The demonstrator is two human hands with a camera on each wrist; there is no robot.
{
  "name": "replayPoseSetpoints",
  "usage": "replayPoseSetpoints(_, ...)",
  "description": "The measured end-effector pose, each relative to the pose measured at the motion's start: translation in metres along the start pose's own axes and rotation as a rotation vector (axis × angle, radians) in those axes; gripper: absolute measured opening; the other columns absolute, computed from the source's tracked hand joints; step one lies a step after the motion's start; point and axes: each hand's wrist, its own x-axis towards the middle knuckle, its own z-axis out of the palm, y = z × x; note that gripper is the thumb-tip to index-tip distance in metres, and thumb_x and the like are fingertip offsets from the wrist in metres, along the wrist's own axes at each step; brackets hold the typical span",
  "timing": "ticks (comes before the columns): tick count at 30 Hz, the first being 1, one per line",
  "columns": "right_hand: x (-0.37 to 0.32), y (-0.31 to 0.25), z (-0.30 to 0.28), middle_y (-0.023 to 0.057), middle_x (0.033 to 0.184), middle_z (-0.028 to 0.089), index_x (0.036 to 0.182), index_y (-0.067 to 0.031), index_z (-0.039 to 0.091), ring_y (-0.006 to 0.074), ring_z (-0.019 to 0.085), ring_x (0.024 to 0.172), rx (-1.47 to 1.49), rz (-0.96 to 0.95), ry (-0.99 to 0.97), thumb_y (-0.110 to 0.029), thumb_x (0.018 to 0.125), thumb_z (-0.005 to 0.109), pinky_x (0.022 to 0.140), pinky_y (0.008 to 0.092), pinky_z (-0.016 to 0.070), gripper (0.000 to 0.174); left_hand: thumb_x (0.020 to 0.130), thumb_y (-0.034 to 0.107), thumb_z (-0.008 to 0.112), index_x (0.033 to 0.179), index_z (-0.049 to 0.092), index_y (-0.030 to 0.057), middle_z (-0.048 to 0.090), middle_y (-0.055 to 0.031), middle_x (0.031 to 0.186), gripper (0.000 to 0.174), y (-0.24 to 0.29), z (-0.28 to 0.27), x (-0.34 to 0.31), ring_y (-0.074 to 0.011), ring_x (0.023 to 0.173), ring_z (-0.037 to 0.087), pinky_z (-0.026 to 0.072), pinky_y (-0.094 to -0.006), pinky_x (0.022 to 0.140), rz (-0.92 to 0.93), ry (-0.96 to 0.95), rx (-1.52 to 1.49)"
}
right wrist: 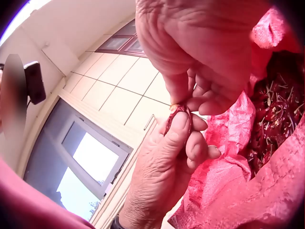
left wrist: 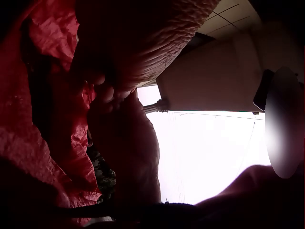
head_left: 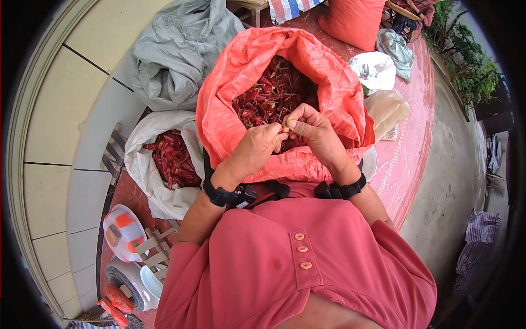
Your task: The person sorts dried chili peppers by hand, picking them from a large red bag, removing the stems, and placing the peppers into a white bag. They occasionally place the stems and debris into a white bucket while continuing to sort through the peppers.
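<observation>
A dried red chili pepper (right wrist: 168, 125) is between my two hands, above the open mouth of a red woven sack (head_left: 219, 93). My left hand (head_left: 253, 149) grips its body between thumb and fingers. The right hand (head_left: 319, 137) pinches its pale stem end, fingertips meeting those of the left, as the right wrist view shows from the side. Beneath them, many dried chilies (head_left: 268, 96) with loose stems lie in the sack. In the dark left wrist view both hands appear in shadow and the chili is mostly hidden.
At the left stands a white sack (head_left: 141, 143) holding more red chilies. Behind it is a grey sack (head_left: 170, 60). A plastic basin (head_left: 113, 219) and a small wooden stool (head_left: 156, 249) are at lower left. A full red sack (head_left: 356, 22) stands at the back.
</observation>
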Motion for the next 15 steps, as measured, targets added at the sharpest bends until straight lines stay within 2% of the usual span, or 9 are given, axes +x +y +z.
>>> replayPoseSetpoints(7, 0.004, 0.017, -0.013, 0.0006, 0.092, 0.064, 0.092, -0.0086, 0.059, 0.0093, 0.058, 0.081, 0.413, 0.178, -0.089, -0.015, 0.093, 0.061, 0.073, 0.0233, 0.0451, 0.006, 0.095, 0.020, 0.053, 0.087, 0.051, 0.0000, 0.053, -0.0134, 0.068, 0.022, -0.006, 0.008, -0.002, -0.0282, 0.059, 0.057, 0.0451, -0.0387, 0.056, 0.080, 0.056, 0.081)
replayPoseSetpoints(10, 0.002, 0.024, -0.014, -0.0008, 0.086, 0.064, 0.091, -0.0106, 0.060, 0.0076, 0.058, 0.077, 0.509, 0.273, -0.050, -0.012, 0.092, 0.061, 0.070, 0.0215, 0.0459, 0.002, 0.094, 0.015, 0.054, 0.084, 0.049, 0.0010, 0.053, -0.0150, 0.067, 0.018, -0.005, 0.008, -0.002, -0.0319, 0.059, 0.057, 0.0449, -0.0415, 0.055, 0.073, 0.058, 0.067)
replayPoseSetpoints(13, -0.001, 0.023, -0.003, -0.0010, 0.085, 0.064, 0.091, -0.0091, 0.060, 0.0074, 0.058, 0.078, 0.177, 0.118, 0.100, -0.011, 0.093, 0.060, 0.068, 0.0245, 0.0477, 0.003, 0.093, 0.015, 0.055, 0.084, 0.049, 0.0005, 0.055, -0.0179, 0.068, 0.018, -0.005, 0.008, -0.003, -0.0360, 0.063, 0.058, 0.0450, -0.0435, 0.056, 0.003, 0.047, 0.055)
replayPoseSetpoints(14, -0.005, 0.021, 0.008, 0.0019, 0.085, 0.064, 0.088, -0.0062, 0.059, 0.0137, 0.060, 0.077, -0.021, -0.080, 0.146, -0.006, 0.088, 0.063, 0.068, 0.0284, 0.0491, 0.004, 0.092, 0.015, 0.055, 0.084, 0.049, 0.0003, 0.056, -0.0191, 0.068, 0.018, -0.012, 0.012, -0.004, -0.0376, 0.065, 0.059, 0.0451, -0.0444, 0.057, -0.015, 0.065, 0.071)
replayPoseSetpoints(15, -0.005, 0.012, 0.011, 0.0034, 0.085, 0.064, 0.087, -0.0055, 0.059, 0.0167, 0.061, 0.077, -0.401, -0.285, 0.147, -0.004, 0.085, 0.064, 0.068, 0.0292, 0.0494, 0.006, 0.092, 0.015, 0.055, 0.084, 0.050, 0.0002, 0.057, -0.0202, 0.069, 0.018, -0.016, 0.015, -0.005, -0.0391, 0.067, 0.059, 0.0452, -0.0453, 0.057, -0.032, 0.083, 0.088)
